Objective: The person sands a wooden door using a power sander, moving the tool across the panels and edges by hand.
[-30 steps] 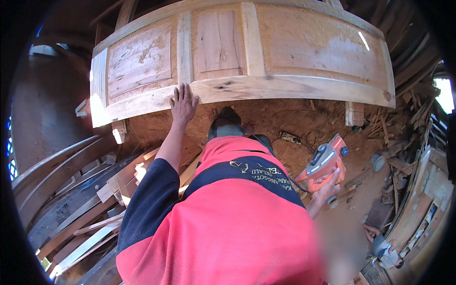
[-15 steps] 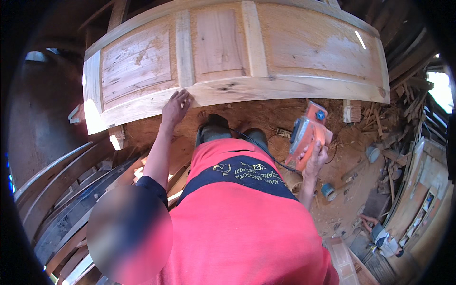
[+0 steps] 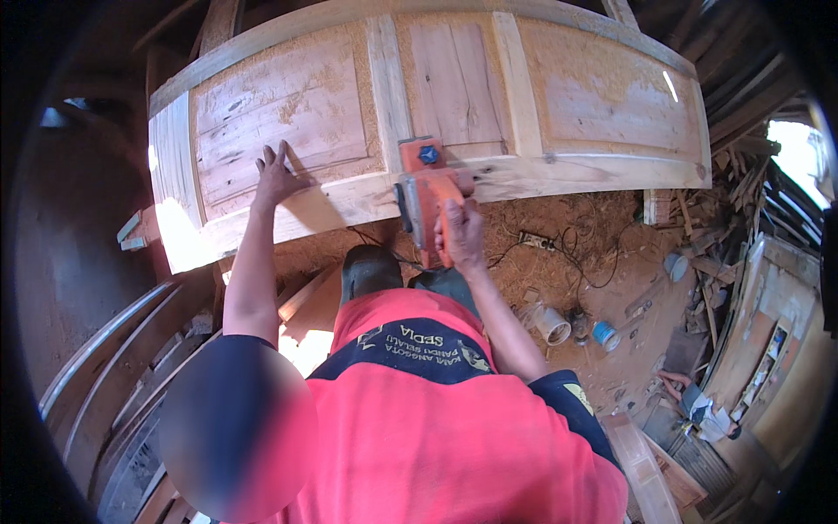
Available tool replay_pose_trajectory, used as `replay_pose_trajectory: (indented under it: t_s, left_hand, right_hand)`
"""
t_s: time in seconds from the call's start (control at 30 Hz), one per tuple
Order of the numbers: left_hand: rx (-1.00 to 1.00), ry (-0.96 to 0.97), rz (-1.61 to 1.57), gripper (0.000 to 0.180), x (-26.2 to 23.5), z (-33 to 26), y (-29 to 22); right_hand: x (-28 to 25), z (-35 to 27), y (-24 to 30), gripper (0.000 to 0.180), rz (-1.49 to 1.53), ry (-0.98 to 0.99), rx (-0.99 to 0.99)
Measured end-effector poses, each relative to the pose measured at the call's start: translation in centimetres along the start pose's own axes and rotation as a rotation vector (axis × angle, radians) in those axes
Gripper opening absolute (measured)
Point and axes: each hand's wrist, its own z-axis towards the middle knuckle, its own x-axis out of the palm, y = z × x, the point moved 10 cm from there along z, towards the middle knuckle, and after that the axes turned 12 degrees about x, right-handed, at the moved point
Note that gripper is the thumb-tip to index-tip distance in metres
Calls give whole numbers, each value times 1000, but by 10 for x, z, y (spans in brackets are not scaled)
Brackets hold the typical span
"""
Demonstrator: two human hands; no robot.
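Item: panelled wooden door [image 3: 454, 96], lying flat, dusted with sawdust, long axis running left to right across the view.
Tool: orange electric planer [image 3: 425, 196], set on the near rail of the door, roughly mid-length, its body pointing away from the person.
Right hand [image 3: 461, 236]: clenched around the planer's rear handle, at the door's near edge.
Left hand [image 3: 278, 173]: released, fingers spread, palm pressed flat on the left panel of the door, holding nothing.
Key relation: the planer stands crosswise to the rail beneath it; the rail stretches away to either side of the right hand, with the left hand bracing well to the left of the tool. The right hand is the nearer one to the planer.
Cord: black cable [image 3: 576, 253] trailing over the sawdust-covered floor [image 3: 559, 218] below the door.
Surroundings: stacked planks [image 3: 105, 367] at left; timber offcuts [image 3: 724, 201] at right; small tubs [image 3: 552, 325] on the floor.
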Motion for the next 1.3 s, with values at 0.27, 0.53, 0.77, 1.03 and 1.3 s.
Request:
replay_pose_trajectory:
  t_s: [0.27,0.53,0.77,1.03,1.3]
  left_hand:
    - [-83,20,36,128,6,-2,0]
    - [-49,-24,27,128,6,-5,1]
    - [-50,2,6,128,3,-3,-7]
    - [27,-15,23,128,13,4,-1]
    - [-62,38,48,129,11,-2,-2]
  right_hand:
    - [54,-6,2,44,-185,-133,-186]
    - [60,11,-9,45,-316,-205,-172]
    - [75,63,33,42,-292,-240,-260]
    - [99,171,114,42,-163,-148,-382]
    - [48,52,123,40,-27,-116,-233]
